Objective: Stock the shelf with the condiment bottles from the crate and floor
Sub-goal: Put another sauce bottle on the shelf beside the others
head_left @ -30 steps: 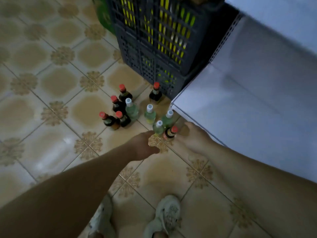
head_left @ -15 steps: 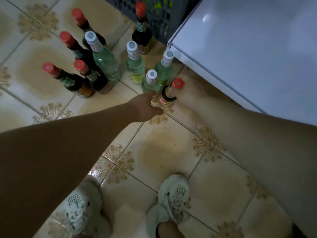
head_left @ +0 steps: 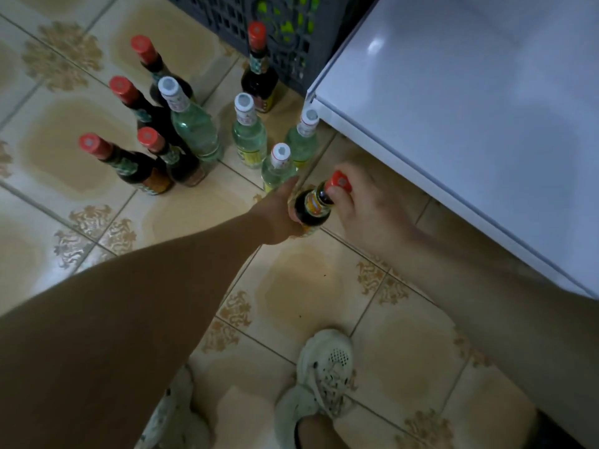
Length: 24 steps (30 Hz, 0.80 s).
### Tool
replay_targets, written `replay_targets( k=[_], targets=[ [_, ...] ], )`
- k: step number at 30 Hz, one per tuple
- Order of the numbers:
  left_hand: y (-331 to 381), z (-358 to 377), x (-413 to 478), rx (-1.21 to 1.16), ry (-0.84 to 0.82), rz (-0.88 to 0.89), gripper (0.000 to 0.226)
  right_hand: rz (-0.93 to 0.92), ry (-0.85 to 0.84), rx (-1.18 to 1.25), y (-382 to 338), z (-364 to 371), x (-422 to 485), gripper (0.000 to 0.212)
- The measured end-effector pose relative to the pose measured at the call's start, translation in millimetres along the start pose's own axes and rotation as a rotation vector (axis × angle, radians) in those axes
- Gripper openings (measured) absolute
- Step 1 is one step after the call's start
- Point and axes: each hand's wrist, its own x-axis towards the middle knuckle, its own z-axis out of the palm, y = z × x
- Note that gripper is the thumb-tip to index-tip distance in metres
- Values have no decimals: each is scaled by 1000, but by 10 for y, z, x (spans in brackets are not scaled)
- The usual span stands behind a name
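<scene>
Dark bottle [head_left: 312,207] nearer, base hidden

Bottles [head_left: 207,131] left of shelf [head_left: 453,131]; crate [head_left: 291,34] behind

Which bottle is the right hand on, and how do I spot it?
Start at the white shelf on the right and drop to the tiled floor below its front edge. There, find the dark bottle nearest the camera, its neck pinched by the right hand. Unlike the other red-capped bottles, it is held and tilted, apart from them.
</scene>
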Motion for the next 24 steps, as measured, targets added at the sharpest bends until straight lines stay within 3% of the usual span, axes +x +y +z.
replay_targets(
  k=[6, 11, 14, 17, 21, 24],
  targets=[
    [367, -108, -628, -70, -40, 36, 80, -26, 93, 132, -525, -595, -485, 34],
    [1172, -582, -1705, -301, -15, 105, 67, 101, 307, 508, -1399, -1372, -900, 33],
    [1782, -955, -2420, -333, 31, 164, 60, 151, 286, 454, -1976, -1872, -1164, 25],
    [2314, -1429, -3107, -320, -6, 236, 63, 135, 373, 483, -2546, -2553, -1490, 15],
    [2998, -2057, -4031, -309, -226, 386, 82, 79, 501, 657, -3298, -3452, -1997, 11],
    [3539, -2350, -4646, -318, -302, 505, 86, 30, 593, 779, -3804, -4073, -2403, 9]
  ],
)
